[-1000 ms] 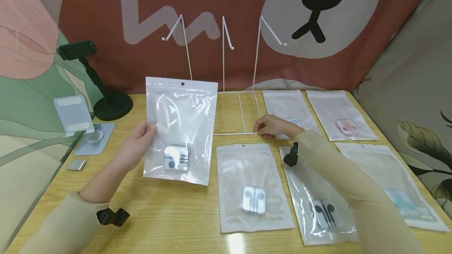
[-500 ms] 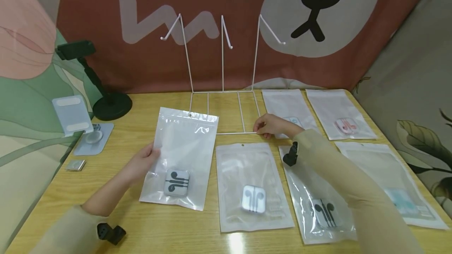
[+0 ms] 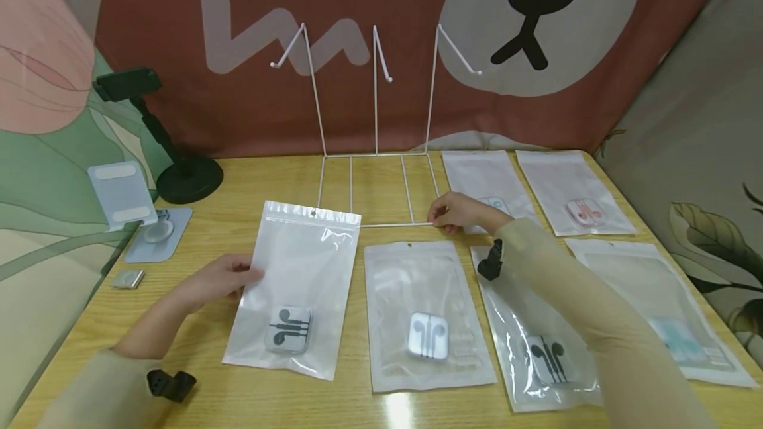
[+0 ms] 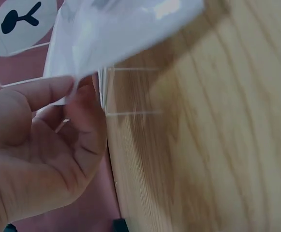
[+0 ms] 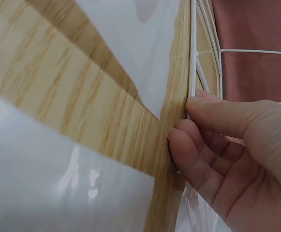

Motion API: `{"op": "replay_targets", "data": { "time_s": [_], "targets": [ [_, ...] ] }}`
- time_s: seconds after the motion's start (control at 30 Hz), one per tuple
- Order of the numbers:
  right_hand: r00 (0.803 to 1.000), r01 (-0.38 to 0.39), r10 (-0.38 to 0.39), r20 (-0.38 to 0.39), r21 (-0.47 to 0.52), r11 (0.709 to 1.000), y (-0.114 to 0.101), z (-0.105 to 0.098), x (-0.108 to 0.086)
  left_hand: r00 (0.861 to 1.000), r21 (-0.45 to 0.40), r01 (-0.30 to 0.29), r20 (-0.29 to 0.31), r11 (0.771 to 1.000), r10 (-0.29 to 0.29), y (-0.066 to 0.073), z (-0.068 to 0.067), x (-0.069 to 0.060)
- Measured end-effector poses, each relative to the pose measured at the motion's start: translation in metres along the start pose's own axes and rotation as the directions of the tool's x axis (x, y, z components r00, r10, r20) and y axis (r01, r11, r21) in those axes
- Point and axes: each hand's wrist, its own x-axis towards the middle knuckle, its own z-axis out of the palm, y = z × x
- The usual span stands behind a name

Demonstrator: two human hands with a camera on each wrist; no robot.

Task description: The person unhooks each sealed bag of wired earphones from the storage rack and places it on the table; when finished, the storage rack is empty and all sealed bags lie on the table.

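My left hand [image 3: 223, 278] pinches the left edge of a white zip pouch [image 3: 298, 257] between thumb and fingers. Inside that pouch lies a clear case of dark earphones [image 3: 289, 329]. In the left wrist view the pouch [image 4: 116, 43] is tilted, its near edge raised off the wood. My right hand [image 3: 451, 212] pinches the front corner of a white wire display rack [image 3: 393, 224]. The right wrist view shows thumb and fingertips on the rack's wire [image 5: 193, 53]. Three hooks rise at the rack's back, with nothing hanging on them.
Right of the held pouch lies another pouch [image 3: 429, 283] with white earphones. Several more pouches [image 3: 575, 184] cover the table's right side, partly under my right arm. At left stand a black phone stand [image 3: 189, 177], a pale blue stand [image 3: 128, 197] and a small silver box [image 3: 128, 279].
The left hand has lowered the pouch toward the table front, uncovering the rack's left side. The right hand stays on the rack's corner.
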Motion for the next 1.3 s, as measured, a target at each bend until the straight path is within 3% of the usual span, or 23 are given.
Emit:
{"op": "replay_targets", "data": {
  "time_s": [0.23,0.37,0.57,0.63,0.83,1.07,1.2,1.3],
  "targets": [
    [1.0,-0.005,0.005,0.01,0.01,1.0,0.0,-0.001,0.0,0.995,-0.013,-0.026,0.097,1.0,0.027,-0.007,-0.002,0.002],
    [0.997,0.064,-0.066,0.033,0.043,0.997,0.006,-0.003,0.003,0.989,-0.014,-0.023,0.146,1.0,0.025,-0.007,0.003,0.002],
    [0.995,0.089,-0.09,0.03,0.049,0.995,0.006,-0.002,0.002,0.986,0.034,0.007,0.164,0.999,-0.013,-0.006,0.01,0.0],
    [0.999,0.039,-0.04,0.017,0.029,0.999,0.003,-0.001,0.001,0.987,0.055,0.017,0.16,0.998,-0.025,-0.006,0.011,0.0],
    [1.0,0.015,-0.015,0.003,-0.004,1.0,0.001,-0.001,0.0,0.988,0.129,0.035,0.144,0.991,-0.053,-0.005,0.013,0.002],
    [0.997,0.071,-0.073,0.034,0.042,0.997,0.004,-0.006,-0.005,0.985,0.265,0.099,0.112,0.959,-0.132,0.002,0.008,0.002],
    [0.998,0.064,-0.066,0.021,0.074,0.995,0.002,-0.011,-0.011,0.995,0.299,0.082,0.036,0.951,-0.098,0.008,-0.01,0.001],
    [0.997,0.057,-0.053,-0.058,0.065,0.996,0.001,-0.023,-0.022,0.997,0.34,0.034,-0.08,0.94,-0.007,0.014,-0.03,0.0]
  ]
}}
